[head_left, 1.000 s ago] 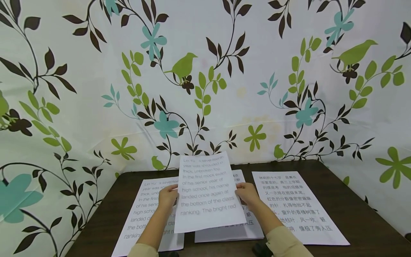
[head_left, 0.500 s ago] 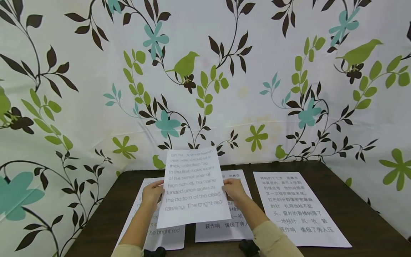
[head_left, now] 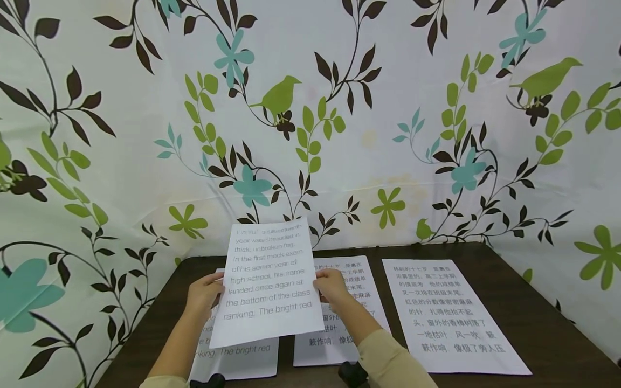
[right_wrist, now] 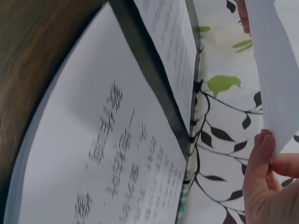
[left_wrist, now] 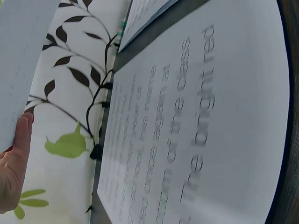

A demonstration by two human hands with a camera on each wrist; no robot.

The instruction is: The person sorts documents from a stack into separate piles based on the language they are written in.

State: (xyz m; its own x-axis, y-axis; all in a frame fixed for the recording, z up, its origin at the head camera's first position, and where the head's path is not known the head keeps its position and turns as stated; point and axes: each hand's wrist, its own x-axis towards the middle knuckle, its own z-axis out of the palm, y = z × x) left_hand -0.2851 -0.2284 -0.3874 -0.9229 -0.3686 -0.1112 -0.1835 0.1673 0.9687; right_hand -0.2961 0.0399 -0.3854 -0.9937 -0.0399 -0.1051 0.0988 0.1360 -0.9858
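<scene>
Dark table (head_left: 524,312): both hands (head_left: 206,293) (head_left: 332,285) pinch lifted sheet (head_left: 269,283) by side edges

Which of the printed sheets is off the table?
The English sheet that both hands hold by its side edges, tilted up; the other three lie flat on the table.

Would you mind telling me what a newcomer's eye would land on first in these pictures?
First comes the sheet of English text, held up off the dark table at front centre-left, the left hand gripping one side edge and the right hand the other. Under and beside it three more printed pages lie flat in a row, the Chinese page on the right fully in view. Behind everything hangs a white cloth with green birds, leaves and teal flowers.
</scene>
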